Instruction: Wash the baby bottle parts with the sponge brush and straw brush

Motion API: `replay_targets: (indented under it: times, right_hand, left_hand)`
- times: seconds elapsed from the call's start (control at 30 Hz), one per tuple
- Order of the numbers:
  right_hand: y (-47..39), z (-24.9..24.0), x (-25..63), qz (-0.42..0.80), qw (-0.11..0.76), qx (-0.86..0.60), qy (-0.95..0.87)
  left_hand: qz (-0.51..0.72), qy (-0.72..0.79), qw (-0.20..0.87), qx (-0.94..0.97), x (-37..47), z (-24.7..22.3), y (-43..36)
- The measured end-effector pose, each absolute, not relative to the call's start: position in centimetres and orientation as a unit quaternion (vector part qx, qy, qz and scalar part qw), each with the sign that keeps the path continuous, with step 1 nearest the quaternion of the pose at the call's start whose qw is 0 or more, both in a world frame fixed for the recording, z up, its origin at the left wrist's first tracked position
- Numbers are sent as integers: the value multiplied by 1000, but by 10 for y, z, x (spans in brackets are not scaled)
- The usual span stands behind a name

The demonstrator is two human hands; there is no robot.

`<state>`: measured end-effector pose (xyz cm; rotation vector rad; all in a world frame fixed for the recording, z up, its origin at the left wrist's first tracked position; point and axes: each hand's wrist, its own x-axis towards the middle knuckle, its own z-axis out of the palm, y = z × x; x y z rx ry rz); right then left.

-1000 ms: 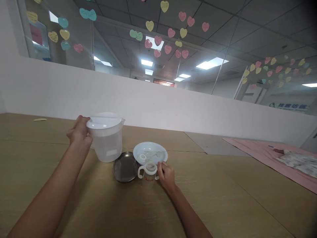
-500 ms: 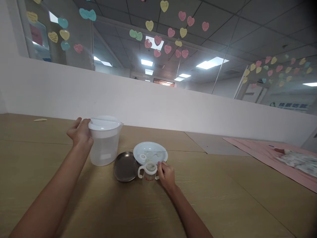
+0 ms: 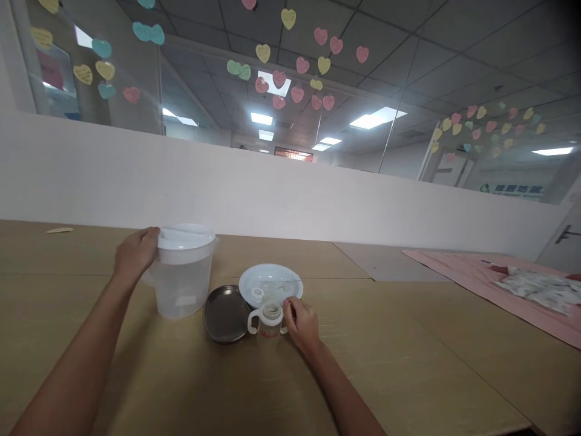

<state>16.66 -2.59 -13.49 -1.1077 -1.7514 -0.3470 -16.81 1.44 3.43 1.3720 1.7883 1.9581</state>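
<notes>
A clear plastic pitcher (image 3: pixel 184 290) with a white lid (image 3: pixel 186 237) stands upright on the table, its handle on the left side. My left hand (image 3: pixel 137 253) is closed at the lid's left edge, above the handle; its fingertips are partly hidden. A small baby bottle (image 3: pixel 270 324) with two white handles and an open neck stands in front of me. Pinched in my right hand (image 3: pixel 302 321) is its right handle. Behind the bottle is a white bowl (image 3: pixel 295 284) with a white ring and clear pieces in it. A dark metal tray (image 3: pixel 226 315) lies between pitcher and bottle.
The wooden table (image 3: pixel 390 357) runs back to a white wall (image 3: pixel 272 194) with glass above it. On the right lies a pink cloth (image 3: pixel 454 272) with a patterned fabric bundle (image 3: pixel 538 287) on it. A pale flat piece (image 3: pixel 60 230) lies at the far left.
My left hand has shifted from the pitcher's handle side, fingers raised, to a closed hold at the lid's edge. My right hand stays at the bottle. The view has turned slightly right.
</notes>
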Motion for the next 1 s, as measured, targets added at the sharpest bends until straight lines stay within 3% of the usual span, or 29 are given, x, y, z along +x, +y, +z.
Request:
replay_targets:
  times: [0.07,0.13,0.23,0.27,0.33,0.4,0.47,0.57,0.7,0.83,1.0]
  right_hand:
    - [-25,-134,168,-139,493,-478,-714]
    - [-22,-134,170,-131,502,-514,-683]
    - [-16,-133,175,-106,526,-585,-608]
    - [-14,-133,178,-93,532,-609,-581]
    - [-10,-133,184,-64,527,-659,-533]
    - [-6,-135,190,-45,482,-708,-514]
    - [-2,-139,194,-42,401,-748,-527]
    - [4,-149,195,-45,285,-770,-569]
    - [10,-157,190,-41,222,-762,-607]
    - [11,-158,195,-33,242,-777,-580]
    - [12,-156,208,-55,377,-762,-524]
  left_hand:
    - [418,750,-11,513,-165,50,-10]
    - [302,810,-75,497,-152,66,-37]
    - [358,735,-166,551,-112,79,-64]
    - [406,673,-156,599,-93,77,-66]
    - [444,529,-19,723,-54,62,-56]
    - [353,473,46,806,-16,36,-33]
    - [223,481,4,848,15,5,-4]
    - [187,483,-1,855,41,-37,34]
    - [173,498,-8,850,46,-68,62]
    - [168,503,1,848,39,-78,71]
    - [174,477,32,861,28,-71,70]
